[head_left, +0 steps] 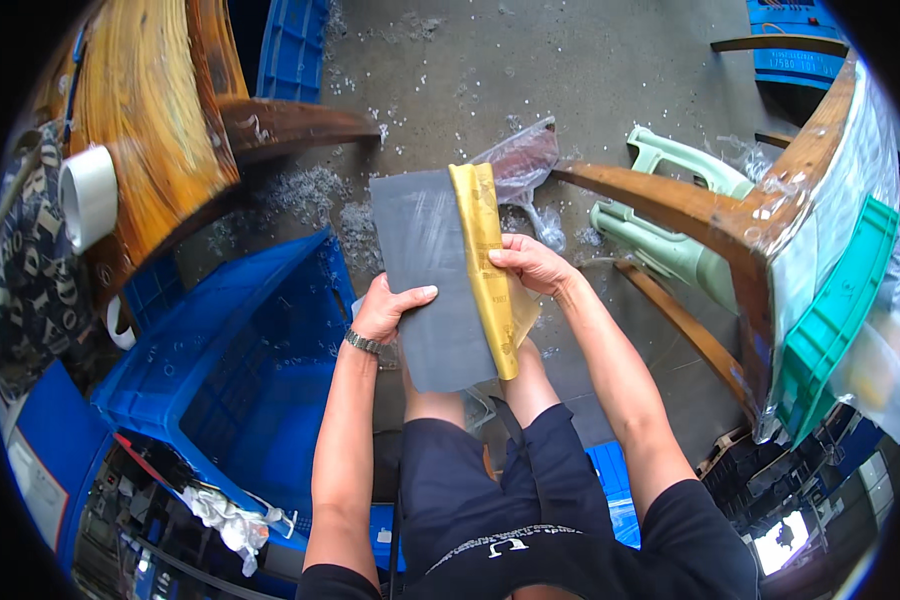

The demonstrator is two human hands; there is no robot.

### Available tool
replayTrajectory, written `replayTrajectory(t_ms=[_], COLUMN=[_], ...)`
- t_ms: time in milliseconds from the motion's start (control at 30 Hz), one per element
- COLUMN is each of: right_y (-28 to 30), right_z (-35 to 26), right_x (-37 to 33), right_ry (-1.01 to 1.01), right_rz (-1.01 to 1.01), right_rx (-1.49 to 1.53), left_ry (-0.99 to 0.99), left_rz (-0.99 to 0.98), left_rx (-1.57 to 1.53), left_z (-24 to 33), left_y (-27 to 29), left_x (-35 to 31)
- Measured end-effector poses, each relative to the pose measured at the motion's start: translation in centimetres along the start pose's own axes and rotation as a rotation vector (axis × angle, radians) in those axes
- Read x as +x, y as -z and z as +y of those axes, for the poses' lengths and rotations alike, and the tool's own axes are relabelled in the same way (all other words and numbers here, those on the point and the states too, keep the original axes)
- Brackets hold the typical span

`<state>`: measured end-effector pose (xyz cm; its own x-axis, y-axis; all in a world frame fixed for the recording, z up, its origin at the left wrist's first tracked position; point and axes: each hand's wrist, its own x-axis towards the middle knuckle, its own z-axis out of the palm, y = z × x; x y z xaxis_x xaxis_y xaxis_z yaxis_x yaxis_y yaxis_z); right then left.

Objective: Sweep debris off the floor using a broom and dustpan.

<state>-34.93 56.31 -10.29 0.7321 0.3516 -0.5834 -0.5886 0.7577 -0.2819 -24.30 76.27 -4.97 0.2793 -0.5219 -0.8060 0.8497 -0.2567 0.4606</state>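
A sheet of sandpaper [428, 275] is stretched between my two hands above my lap. Its dark grey face bears pale scuff marks, and along the right edge a strip folds over to show the yellow-brown printed back [485, 265]. My left hand [382, 310] grips the left edge, thumb lying on the grey face and fingers hidden underneath. My right hand [533, 263] pinches the folded strip, its thumb on the yellow side. Under the fold, a paler flap sticks out below my right hand.
To the left stand a wooden table [150, 130] with a white tape roll [88, 198] and a deep blue crate [260, 400]. On the right are a plastic-covered wooden table [820, 200], a green tray [840, 320] and a pale green plastic stool [680, 240]. White scraps litter the floor [450, 80].
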Motion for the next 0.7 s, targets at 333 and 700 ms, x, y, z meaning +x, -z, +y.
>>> replayTrajectory(t_ms=[333,700], right_y=[2.7,-15.1], right_z=[-18.1,-24.9], right_x=[11.4,40.2], right_ry=[0.864,0.491], right_rz=[0.857,0.922], right_rx=[0.113,-0.262], left_ry=[-0.063,0.117], left_rz=[0.279,0.229], left_rx=[0.462,0.198], left_z=[-3.5,-3.7], left_y=[3.4,6.4], left_x=[2.7,2.7])
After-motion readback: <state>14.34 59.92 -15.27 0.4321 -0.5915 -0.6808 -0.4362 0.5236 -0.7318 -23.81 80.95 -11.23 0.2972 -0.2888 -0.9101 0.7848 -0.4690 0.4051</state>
